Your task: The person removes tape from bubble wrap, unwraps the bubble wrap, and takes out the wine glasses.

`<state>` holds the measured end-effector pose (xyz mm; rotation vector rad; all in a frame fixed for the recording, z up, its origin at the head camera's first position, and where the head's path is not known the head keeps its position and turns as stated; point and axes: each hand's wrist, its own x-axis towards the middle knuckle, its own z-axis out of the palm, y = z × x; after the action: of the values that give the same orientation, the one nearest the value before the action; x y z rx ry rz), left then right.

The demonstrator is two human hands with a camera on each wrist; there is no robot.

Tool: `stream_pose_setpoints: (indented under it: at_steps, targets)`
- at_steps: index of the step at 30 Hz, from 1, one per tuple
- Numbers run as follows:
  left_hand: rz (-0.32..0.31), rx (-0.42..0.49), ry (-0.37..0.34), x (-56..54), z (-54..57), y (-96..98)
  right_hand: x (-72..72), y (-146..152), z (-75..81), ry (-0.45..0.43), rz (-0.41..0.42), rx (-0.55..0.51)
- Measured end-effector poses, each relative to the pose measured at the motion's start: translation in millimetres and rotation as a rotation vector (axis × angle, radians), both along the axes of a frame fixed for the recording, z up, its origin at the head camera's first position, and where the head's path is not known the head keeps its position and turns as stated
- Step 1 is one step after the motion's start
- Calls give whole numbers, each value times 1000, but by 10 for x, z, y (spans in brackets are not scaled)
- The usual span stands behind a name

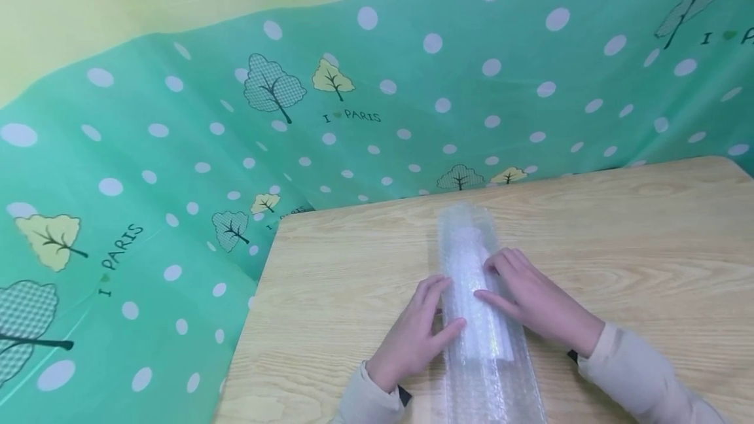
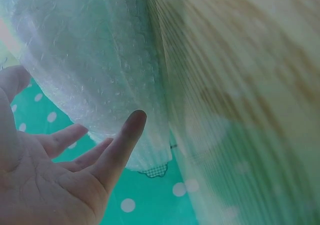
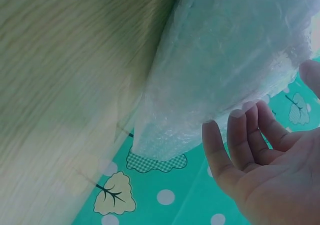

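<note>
A long roll of clear bubble wrap (image 1: 489, 388) lies on the wooden table, running away from the person. Through its layers shows a whitish elongated thing (image 1: 480, 313), whose kind I cannot make out. My left hand (image 1: 415, 335) touches the roll's left side, thumb on top and fingers spread along the edge. In the left wrist view its fingers are fairly straight beside the wrap (image 2: 85, 50). On the right side rests my right hand (image 1: 536, 293), fingertips and thumb against the plastic. The right wrist view shows those fingers gently bent, touching the wrap (image 3: 225, 60).
The wood-grain table (image 1: 636, 247) extends to both sides of the roll. Behind it and to the left hangs a green dotted cloth (image 1: 353, 169) with tree prints, meeting the table's back edge. Light sleeves (image 1: 636, 371) cover both forearms.
</note>
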<state>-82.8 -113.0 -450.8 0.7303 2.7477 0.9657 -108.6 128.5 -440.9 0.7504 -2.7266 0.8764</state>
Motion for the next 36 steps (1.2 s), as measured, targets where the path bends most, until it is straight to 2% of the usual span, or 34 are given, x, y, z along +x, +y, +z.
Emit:
stream_pose_setpoints:
  at_steps: [12, 27, 36]
  targets:
    - [-3, -10, 21, 1, 16, -1, 9, -6, 20, -69, -45, 10]
    - [2, -21, 34, 25, 21, 10, 18, -14, -3, -7, -33, 2]
    - [1, -15, 43, 20, -3, 25, 39, -13, 10, -7, -34, -21]
